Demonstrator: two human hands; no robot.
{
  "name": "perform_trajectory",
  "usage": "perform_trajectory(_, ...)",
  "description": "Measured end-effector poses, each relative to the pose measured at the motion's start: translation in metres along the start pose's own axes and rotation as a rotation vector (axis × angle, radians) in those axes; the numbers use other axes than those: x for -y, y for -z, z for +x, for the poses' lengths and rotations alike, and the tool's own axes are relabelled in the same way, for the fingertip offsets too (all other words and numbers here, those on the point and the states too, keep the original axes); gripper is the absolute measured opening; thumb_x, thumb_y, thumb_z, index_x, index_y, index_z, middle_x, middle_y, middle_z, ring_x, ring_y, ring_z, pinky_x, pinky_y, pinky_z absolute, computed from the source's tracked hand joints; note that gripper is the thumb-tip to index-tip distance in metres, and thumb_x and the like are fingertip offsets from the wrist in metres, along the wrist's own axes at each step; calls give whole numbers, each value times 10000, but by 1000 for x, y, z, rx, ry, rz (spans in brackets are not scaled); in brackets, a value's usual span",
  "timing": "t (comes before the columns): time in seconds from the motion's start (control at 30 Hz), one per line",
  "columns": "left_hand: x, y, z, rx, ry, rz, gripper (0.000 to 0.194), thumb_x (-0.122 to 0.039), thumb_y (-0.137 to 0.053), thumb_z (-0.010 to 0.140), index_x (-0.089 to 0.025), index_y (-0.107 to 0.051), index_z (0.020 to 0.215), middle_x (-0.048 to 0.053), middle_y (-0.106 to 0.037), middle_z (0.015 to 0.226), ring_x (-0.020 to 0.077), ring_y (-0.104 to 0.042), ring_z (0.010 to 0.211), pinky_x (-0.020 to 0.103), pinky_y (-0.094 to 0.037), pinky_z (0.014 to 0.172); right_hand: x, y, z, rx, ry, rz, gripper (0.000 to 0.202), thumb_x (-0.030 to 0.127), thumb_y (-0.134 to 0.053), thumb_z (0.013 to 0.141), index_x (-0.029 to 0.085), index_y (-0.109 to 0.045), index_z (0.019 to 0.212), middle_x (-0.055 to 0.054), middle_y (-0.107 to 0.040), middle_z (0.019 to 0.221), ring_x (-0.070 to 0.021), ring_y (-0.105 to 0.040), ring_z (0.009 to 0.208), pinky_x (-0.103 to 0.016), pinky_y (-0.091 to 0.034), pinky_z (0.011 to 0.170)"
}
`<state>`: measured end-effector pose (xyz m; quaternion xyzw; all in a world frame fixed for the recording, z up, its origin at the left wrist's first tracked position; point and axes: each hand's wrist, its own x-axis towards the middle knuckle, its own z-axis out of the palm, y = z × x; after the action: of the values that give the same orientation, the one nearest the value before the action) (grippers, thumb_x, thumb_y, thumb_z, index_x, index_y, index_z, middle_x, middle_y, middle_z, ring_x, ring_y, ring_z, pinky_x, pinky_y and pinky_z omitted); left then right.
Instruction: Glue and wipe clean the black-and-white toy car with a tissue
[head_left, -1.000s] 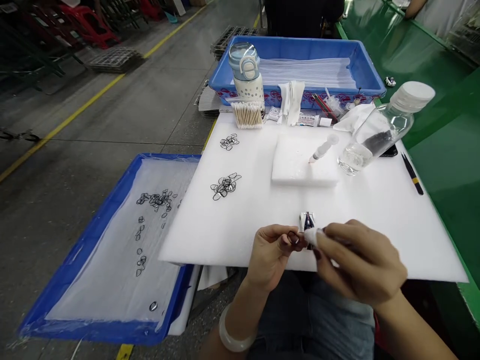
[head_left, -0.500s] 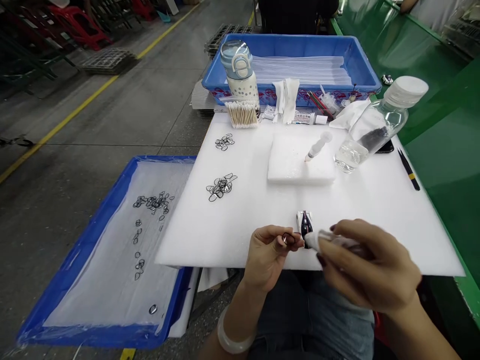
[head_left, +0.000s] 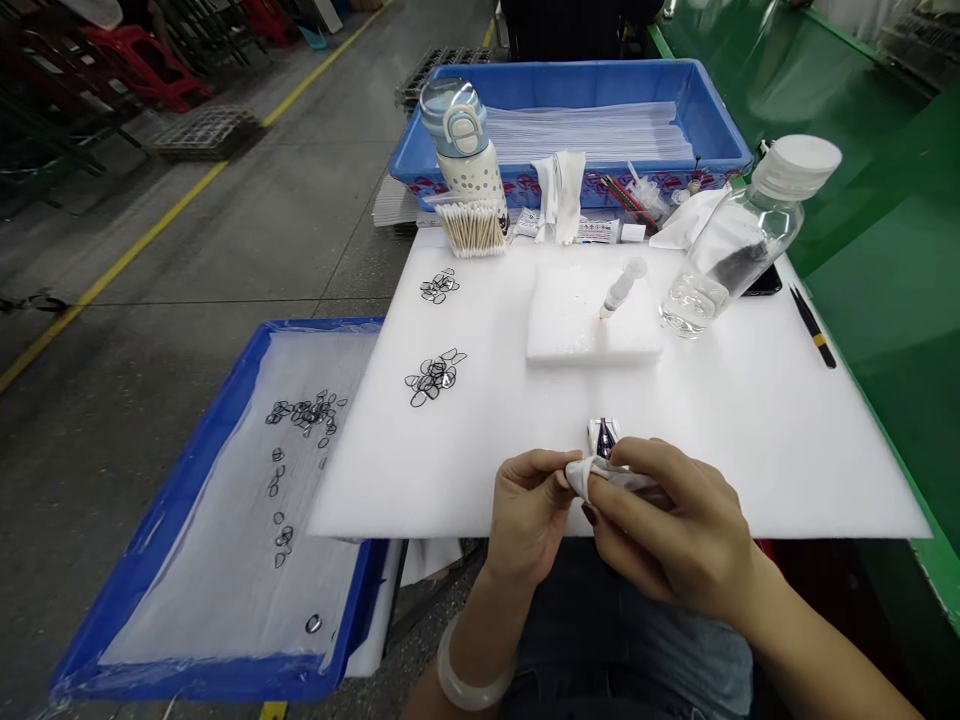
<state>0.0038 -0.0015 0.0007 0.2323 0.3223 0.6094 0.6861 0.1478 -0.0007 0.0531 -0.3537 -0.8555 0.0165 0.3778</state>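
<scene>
My left hand (head_left: 529, 510) is closed in a pinch near the front edge of the white foam board (head_left: 465, 470); what its fingertips hold is hidden by cloth. My right hand (head_left: 675, 525) grips a white cloth (head_left: 589, 474), whose wrapped tip touches the left fingertips. Just beyond the hands lies a small toy car (head_left: 602, 436), white and dark, partly covered by the right fingers. Two piles of thin black rings, a nearer one (head_left: 435, 377) and a farther one (head_left: 439, 286), rest on the board's left side.
A foam block (head_left: 562, 335) holds an upright, leaning syringe (head_left: 622, 288). Around it are a clear bottle (head_left: 701, 290), tweezers (head_left: 813, 327), cotton swabs (head_left: 471, 228) and a blue-lidded flask (head_left: 469, 150). A blue bin (head_left: 585, 80) stands behind; a blue-rimmed tray (head_left: 187, 455) with rings sits left.
My right hand has moved left with the cloth, bringing it against the left fingertips. The dark ring seen there earlier is now covered. The view has shifted slightly.
</scene>
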Motion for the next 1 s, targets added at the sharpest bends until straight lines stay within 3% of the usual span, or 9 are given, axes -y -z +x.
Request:
perform_trajectory(0.1, 1, 0, 0, -4, -2, 25, 199, -369, -930, 600, -279, -794, 715, 0, -771, 717, 100, -717, 630, 156, -604, 644, -1, 16, 2, 117, -2, -47, 133, 131, -535, 914, 129, -664, 883, -81, -593, 878, -125, -541, 646, -267, -446, 504)
perform_trajectory(0.17, 1, 1, 0, -12, -2, 41, 237, -403, -934, 576, -272, -792, 713, 8, -768, 704, 121, -728, 630, 177, -614, 628, -5, 33, 2, 131, -40, -66, 113, 149, -560, 913, 154, -673, 913, -78, -613, 930, -116, -558, 644, -268, -449, 513)
perform_trajectory(0.33, 2, 4, -1, -25, -15, 62, 246, -417, -926, 589, -264, -795, 729, 13, -755, 666, 150, -736, 627, 193, -609, 565, -21, 62, -8, -166, -273, -65, 193, 112, -651, 879, 240, -697, 1016, -25, -638, 905, -118, -588, 674, -274, -413, 534)
perform_trajectory(0.4, 1, 4, -1, -8, -15, 62, 231, -418, -919, 604, -272, -797, 735, 11, -761, 681, 141, -736, 627, 180, -606, 570, -28, 58, -17, -190, -345, 40, 201, 94, -637, 886, 237, -706, 1011, -31, -648, 884, -142, -611, 720, -281, -430, 549)
perform_trajectory(0.57, -6, 8, -2, 43, 6, 68, 213, -380, -905, 649, -277, -807, 807, 20, -780, 740, 120, -742, 651, 126, -590, 599, -38, 29, -44, -43, -475, 263, 106, 129, -648, 890, 198, -703, 947, -36, -661, 839, -144, -626, 734, -258, -487, 563)
perform_trajectory(0.63, -10, 10, -1, 33, 0, 77, 207, -361, -906, 652, -266, -806, 806, 19, -781, 746, 114, -743, 652, 115, -587, 610, -35, 21, -50, -55, -501, 290, 115, 123, -640, 890, 198, -707, 947, -33, -652, 828, -131, -616, 707, -245, -488, 550)
perform_trajectory(0.8, -11, 11, 1, -22, -28, 102, 228, -355, -941, 577, -254, -791, 716, 8, -771, 703, 109, -729, 606, 111, -571, 567, -13, 3, -34, -178, -331, 331, 213, 67, -598, 888, 175, -705, 1037, -41, -611, 887, -73, -559, 620, -195, -447, 489)
perform_trajectory(1.0, -8, 12, -2, -104, -58, 133, 286, -385, -940, 564, -197, -770, 696, 15, -753, 668, 126, -711, 569, 181, -601, 575, 10, -23, -4, -159, -141, 214, 154, 102, -548, 923, 103, -677, 1007, -94, -605, 910, -98, -546, 677, -220, -497, 559)
